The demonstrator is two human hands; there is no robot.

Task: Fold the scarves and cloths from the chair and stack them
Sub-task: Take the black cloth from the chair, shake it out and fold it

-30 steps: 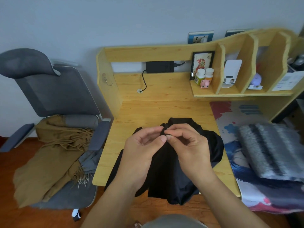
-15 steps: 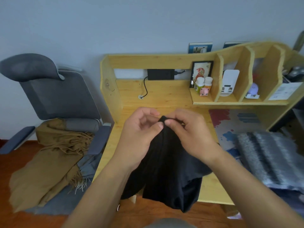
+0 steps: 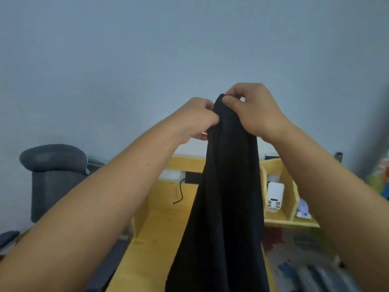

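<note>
A black cloth [image 3: 227, 197] hangs in a long bunch from both my hands, raised high in front of the wall. My right hand [image 3: 250, 110] pinches its top edge. Just left of it and a little lower, my left hand [image 3: 195, 119] grips the cloth's side. The cloth's lower end runs out of the bottom of the frame. The grey chair [image 3: 52, 175] stands at the left; my left arm hides its seat and whatever lies on it.
The wooden desk [image 3: 160, 228] with its shelf unit [image 3: 288, 207] stands behind the hanging cloth. A white device [image 3: 274, 197] sits in a shelf compartment. A black cable [image 3: 179, 194] hangs at the desk's back. A colourful mat [image 3: 294, 249] covers the desk's right part.
Both hands have lifted the black cloth off the desk and high up in front of the wall. The camera has tilted upward with them.
</note>
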